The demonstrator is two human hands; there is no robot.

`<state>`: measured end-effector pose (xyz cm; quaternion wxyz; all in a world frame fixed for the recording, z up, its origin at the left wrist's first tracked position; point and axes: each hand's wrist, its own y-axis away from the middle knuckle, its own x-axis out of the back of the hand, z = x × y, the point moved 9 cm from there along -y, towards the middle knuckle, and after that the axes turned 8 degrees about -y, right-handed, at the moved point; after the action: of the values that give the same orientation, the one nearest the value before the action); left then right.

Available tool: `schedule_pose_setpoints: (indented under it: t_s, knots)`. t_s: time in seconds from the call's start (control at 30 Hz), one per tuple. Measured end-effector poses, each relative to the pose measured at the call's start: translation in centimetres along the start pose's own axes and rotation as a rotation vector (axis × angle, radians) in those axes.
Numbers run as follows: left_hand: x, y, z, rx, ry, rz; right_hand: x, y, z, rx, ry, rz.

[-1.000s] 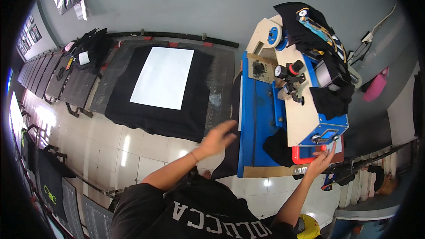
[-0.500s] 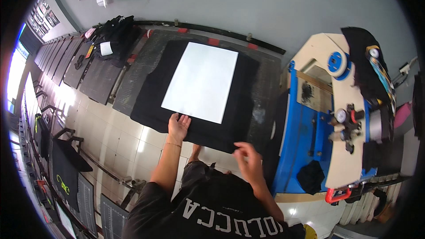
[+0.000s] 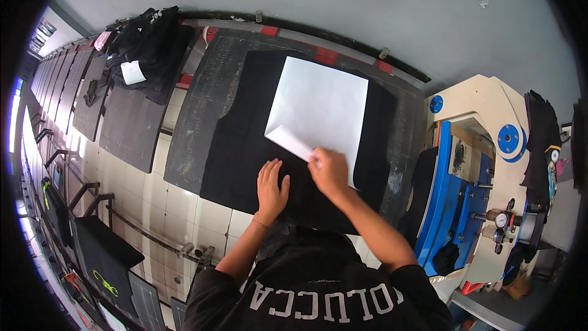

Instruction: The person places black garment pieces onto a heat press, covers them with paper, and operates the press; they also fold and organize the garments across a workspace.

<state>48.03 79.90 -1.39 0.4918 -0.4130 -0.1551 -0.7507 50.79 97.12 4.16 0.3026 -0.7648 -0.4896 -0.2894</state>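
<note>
A white sheet point(image 3: 324, 98) lies on a spread black garment point(image 3: 245, 153), its near edge curled upward. My right hand point(image 3: 329, 173) pinches that lifted near edge between closed fingers. Flat on the black fabric, my left hand point(image 3: 272, 191) rests just below the sheet's near left corner with its fingers stretched out. The garment is laid over a dark, worn flat board point(image 3: 190, 141), which shows beyond it on the left and right. Whatever lies under the sheet is mostly hidden.
Right of the board stands a blue and cream machine point(image 3: 484, 141) with a pressure gauge. Piled black clothing point(image 3: 147, 43) sits on boards at the far left. A metal rail point(image 3: 318, 38) runs along the grey wall behind. More boards on metal arms point(image 3: 92, 202) line the lower left.
My right hand has moved onto the sheet and lifted its near edge, which lay flat before. My left hand now lies on the garment, slightly off the sheet. The whole view has shifted.
</note>
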Motion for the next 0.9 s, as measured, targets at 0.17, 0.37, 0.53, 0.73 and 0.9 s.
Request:
schedule_pose_setpoints:
  t_s: [0.17, 0.37, 0.53, 0.73, 0.9]
  knots:
    - [-1.8, -6.9, -1.7, -0.046, -0.318, -0.054, 6.6, -8.1, 7.4, -0.276, -0.031, 0.107]
    - [-4.3, -11.6, -3.1, -0.035, -0.469, -0.11, 8.4, -14.3, 16.6, -0.394, -0.07, 0.14]
    - [-4.7, -12.1, -3.5, 0.005, -0.511, -0.177, 11.0, -18.5, 23.2, -0.473, -0.04, 0.212]
    - [-5.1, -12.5, -3.0, 0.013, -0.526, -0.237, 17.5, -22.3, 29.5, -0.52, 0.108, 0.355]
    - [-6.7, -14.2, -0.8, -0.107, -0.447, -0.248, 28.1, -23.4, 29.8, -0.434, 0.395, 0.659]
